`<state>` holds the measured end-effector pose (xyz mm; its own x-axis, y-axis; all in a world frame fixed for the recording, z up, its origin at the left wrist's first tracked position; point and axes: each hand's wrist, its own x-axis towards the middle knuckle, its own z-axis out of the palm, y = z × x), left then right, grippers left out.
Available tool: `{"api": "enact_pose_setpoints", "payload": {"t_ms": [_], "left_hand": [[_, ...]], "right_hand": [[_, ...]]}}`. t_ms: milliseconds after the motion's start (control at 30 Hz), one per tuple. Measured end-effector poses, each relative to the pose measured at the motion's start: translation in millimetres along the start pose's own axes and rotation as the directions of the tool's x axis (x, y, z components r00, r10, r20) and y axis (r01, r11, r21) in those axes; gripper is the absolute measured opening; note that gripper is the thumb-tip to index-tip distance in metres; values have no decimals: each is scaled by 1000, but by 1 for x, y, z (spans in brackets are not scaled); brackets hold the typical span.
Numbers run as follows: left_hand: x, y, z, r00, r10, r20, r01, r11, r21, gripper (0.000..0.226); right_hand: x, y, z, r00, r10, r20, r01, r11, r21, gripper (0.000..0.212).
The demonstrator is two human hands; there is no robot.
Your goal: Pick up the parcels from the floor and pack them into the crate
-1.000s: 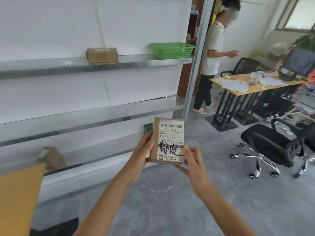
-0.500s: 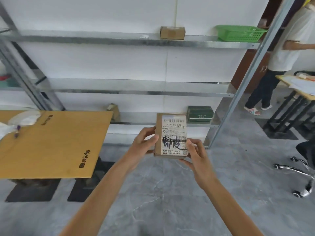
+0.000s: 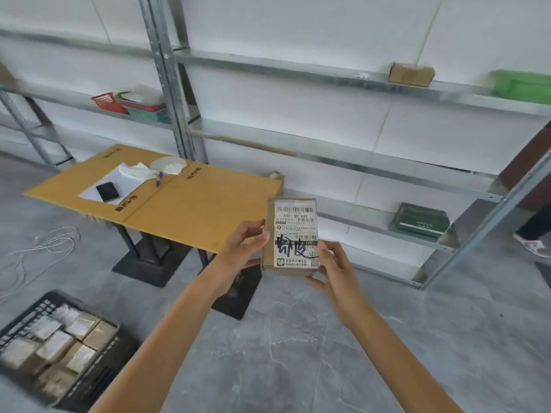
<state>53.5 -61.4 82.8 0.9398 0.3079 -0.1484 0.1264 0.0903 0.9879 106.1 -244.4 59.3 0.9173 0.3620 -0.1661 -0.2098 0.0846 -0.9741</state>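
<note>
Parcel (image 3: 293,236) upright in mid-air, label toward me, probably to read it. My left hand (image 3: 240,248) grips its left edge, right hand (image 3: 335,269) cups the lower right corner: steady for carrying. Crate (image 3: 101,377) sits on the floor, lower left, partly packed.

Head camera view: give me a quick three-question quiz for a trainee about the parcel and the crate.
1. True or false: the left hand and the right hand both hold the parcel.
2. Multiple choice: in this view the crate sits on the floor at A) lower left, B) lower right, C) top centre.
3. Fill the gap: the crate already holds several ____.
Key: 1 true; 2 A; 3 packed parcels.
</note>
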Motion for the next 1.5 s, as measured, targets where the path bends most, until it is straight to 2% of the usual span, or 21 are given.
{"api": "enact_pose_setpoints", "payload": {"t_ms": [167,300,633,800,867,933,1067,1133,1233,1367,1500], "left_hand": [[-41,2,-103,997,19,-79,-17,1000,26,17],[-82,1,-187,994,41,-106,-36,998,45,27],[-176,-7,-360,970,45,-240,-19,994,109,29],[-182,-15,-422,957,18,-288,14,994,106,31],[-173,-19,-448,952,-20,-305,48,995,87,35],[-159,-21,-476,952,-55,-303,78,995,62,43],[-114,-21,-539,968,-123,-220,136,990,47,96],[-86,-19,-572,972,-151,-182,166,984,66,107],[-44,-12,-617,965,-204,-163,219,972,82,94],[1,-7,-666,943,-250,-218,267,962,50,63],[32,-12,-711,919,-298,-260,297,954,-44,48]], "right_hand": [[-24,18,99,991,20,129,-25,999,42,15],[-47,36,183,982,38,185,-46,998,37,19],[-96,81,350,916,120,384,-146,988,40,22],[-89,92,408,873,152,464,-166,986,-11,50],[-76,97,431,858,170,484,-175,984,-34,54],[-59,103,454,852,177,493,-180,983,-41,50],[-11,119,505,860,177,479,-189,982,-23,39],[18,126,532,861,188,472,-200,979,-26,40],[58,133,571,851,206,483,-227,974,-16,39],[101,140,620,834,222,505,-236,971,-37,39],[130,153,661,880,229,416,-263,964,25,43]]}}
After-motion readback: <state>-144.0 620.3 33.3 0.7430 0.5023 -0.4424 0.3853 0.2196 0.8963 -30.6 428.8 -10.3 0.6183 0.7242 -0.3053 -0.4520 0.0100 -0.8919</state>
